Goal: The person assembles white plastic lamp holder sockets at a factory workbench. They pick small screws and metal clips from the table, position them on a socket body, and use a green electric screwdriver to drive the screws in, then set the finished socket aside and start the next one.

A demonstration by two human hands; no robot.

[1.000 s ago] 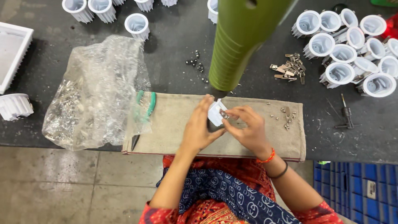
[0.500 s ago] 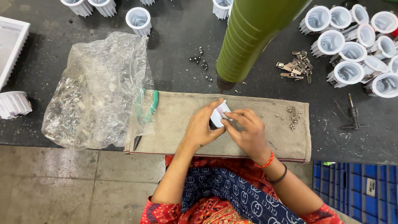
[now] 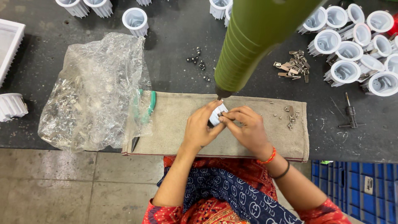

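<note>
Hands meet over a beige cloth (image 3: 174, 124) on the worktop (image 3: 178, 62), left hand (image 3: 199, 130) cupping a small white housing (image 3: 217, 116) under the green hanging driver (image 3: 257, 41) while right hand (image 3: 248, 130) fingers pinch its edge, best held steady and square.

A dark workbench (image 3: 182, 54) is carrying everything here. A beige cloth mat (image 3: 174, 128) is lying along its near edge, with a crumpled clear plastic bag (image 3: 95, 91) overlapping the mat's left end. White ribbed cups (image 3: 352, 45) are crowding the far right corner, metal clips (image 3: 293, 66) are lying beside them, and small dark screws (image 3: 199, 64) are sitting near the middle.
</note>
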